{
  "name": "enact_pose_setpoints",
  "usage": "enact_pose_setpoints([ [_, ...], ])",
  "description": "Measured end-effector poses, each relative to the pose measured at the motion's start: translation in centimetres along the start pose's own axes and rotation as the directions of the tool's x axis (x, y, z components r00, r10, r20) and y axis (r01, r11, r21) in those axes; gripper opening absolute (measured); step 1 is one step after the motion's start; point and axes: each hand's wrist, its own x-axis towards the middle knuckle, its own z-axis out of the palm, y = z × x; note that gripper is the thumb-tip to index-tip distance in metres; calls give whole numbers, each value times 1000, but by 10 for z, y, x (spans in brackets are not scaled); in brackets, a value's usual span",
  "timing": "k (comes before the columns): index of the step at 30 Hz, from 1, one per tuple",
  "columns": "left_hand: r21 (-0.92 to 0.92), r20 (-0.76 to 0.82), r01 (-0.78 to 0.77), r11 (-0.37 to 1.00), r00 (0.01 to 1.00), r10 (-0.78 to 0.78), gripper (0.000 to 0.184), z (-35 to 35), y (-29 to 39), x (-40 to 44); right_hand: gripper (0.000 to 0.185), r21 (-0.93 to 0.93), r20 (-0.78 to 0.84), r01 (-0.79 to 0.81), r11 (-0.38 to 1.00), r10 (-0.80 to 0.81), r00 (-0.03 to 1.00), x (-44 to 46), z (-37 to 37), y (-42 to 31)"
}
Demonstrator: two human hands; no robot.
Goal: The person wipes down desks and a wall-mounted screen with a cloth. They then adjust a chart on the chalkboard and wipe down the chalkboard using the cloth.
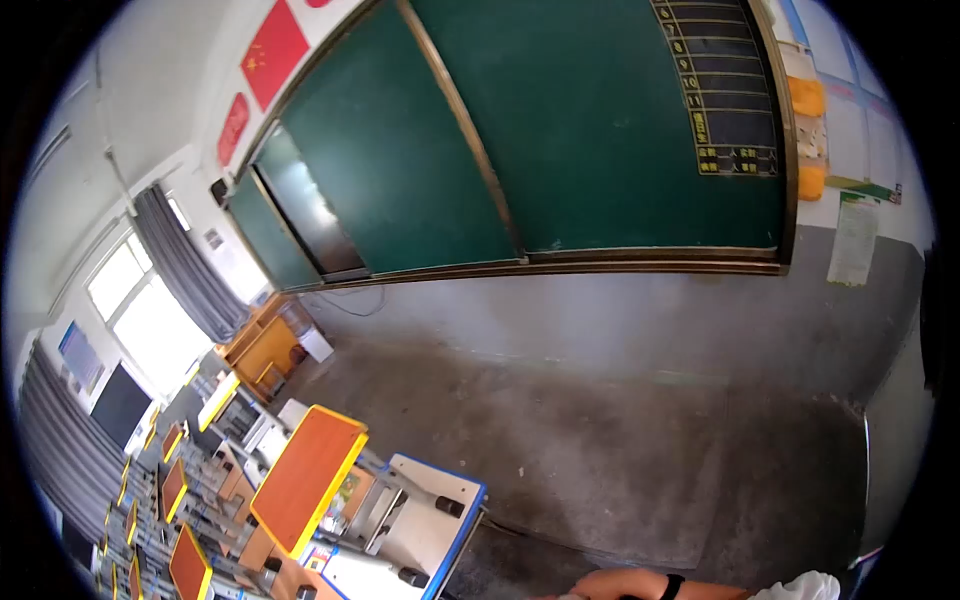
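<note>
One right hand [606, 583] (grip too cropped to tell), one black wristband [673, 586], one blue-edged board [430, 537] nearby.

We see our right hand [605, 584] at the near edge, partly cut off, with a black wristband [672, 586] and white sleeve [808, 588]. To its left stand a blue-edged surface [440, 500] and yellow-edged desk [312, 475]; a green chalkboard [610, 130] spans the far wall.

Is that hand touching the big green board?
Apart: the head view shows floor and wall between the hand and the green board.
</note>
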Motion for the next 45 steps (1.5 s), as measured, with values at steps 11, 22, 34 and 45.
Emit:
enact_pose_setpoints([
  [11,-184,119,-467,865,863,491,25,-29,-9,152,33,204,-202,-351,914,390,898,-47,-83,27],
  [22,-137,168,-687,714,694,700,16,-74,58,281,44,460,-340,-345,818,521,783,-80,-146,85],
  [34,-342,318,-673,656,574,755,14,-160,192,458,28,481,-475,-607,633,770,427,-116,-276,132],
  [45,59,349,-752,656,632,692,59,-111,220,544,33,647,-386,-460,609,781,491,-175,-354,117],
])
